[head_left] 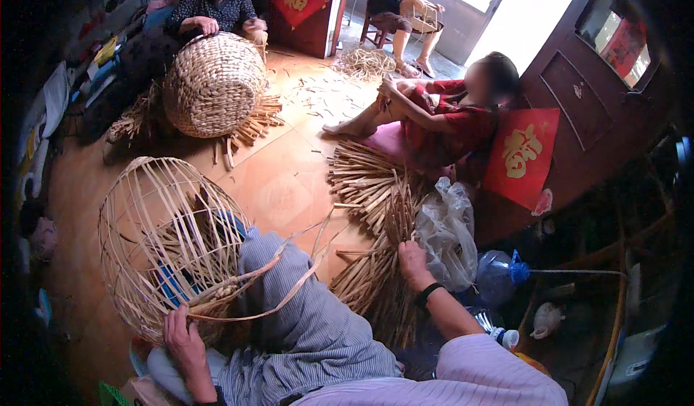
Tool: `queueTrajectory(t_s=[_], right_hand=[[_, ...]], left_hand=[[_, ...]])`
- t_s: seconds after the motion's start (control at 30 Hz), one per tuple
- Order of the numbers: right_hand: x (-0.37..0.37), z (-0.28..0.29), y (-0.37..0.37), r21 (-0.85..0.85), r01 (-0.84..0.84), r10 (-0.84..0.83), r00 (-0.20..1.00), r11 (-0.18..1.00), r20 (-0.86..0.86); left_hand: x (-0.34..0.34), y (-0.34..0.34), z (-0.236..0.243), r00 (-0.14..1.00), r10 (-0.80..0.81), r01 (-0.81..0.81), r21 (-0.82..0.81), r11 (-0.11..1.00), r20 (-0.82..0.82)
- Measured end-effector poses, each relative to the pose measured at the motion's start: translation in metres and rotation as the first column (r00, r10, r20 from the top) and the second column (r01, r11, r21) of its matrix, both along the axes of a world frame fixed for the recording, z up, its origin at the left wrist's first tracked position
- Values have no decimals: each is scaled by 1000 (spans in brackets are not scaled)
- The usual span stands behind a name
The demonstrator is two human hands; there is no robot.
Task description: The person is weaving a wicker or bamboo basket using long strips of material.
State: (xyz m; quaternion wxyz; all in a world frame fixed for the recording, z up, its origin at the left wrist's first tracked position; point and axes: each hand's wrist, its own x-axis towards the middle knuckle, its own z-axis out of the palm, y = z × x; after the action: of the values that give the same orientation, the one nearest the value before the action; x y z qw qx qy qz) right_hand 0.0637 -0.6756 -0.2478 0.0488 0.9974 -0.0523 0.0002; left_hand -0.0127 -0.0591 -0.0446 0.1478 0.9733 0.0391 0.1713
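An open basket frame of pale bent ribs lies tilted on its side at my left knee. My left hand has its fingers closed on the woven rim at its near edge. Long loose strands trail from that rim across my striped trousers. On my right, my right hand is closed round some brown dried stalks, which stand up from a large pile. That pile of cut stalks fans out over the floor beside my leg. Through the ribs, more stalks and something blue show.
A clear plastic bag and a blue-capped water jug stand right of the stalks. Ahead, a person in red sits low. At the far left another person handles a large woven basket. A third person sits near the bright doorway.
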Motion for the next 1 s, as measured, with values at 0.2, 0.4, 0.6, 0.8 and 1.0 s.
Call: queueTrajectory(t_s=[0.2,0.4,0.6,0.8,1.0], right_hand=[[-6,2,-6,300,50,-88,989,953,115],[-7,-17,3,128,72,-66,997,989,-50],[22,-1,-15,436,400,-412,908,807,-71],[-36,-29,26,437,197,-306,932,877,194],[-28,-9,12,612,243,-237,967,753,-92]], left_hand=[[0,2,-4,1000,5,-6,27,1000,10],[1,1,-7,999,3,-4,24,1000,41],[1,-4,-1,1000,4,-4,14,1000,14],[-1,-2,3,1000,17,-17,17,1000,-8],[-1,5,1,980,87,-88,1,996,-177]])
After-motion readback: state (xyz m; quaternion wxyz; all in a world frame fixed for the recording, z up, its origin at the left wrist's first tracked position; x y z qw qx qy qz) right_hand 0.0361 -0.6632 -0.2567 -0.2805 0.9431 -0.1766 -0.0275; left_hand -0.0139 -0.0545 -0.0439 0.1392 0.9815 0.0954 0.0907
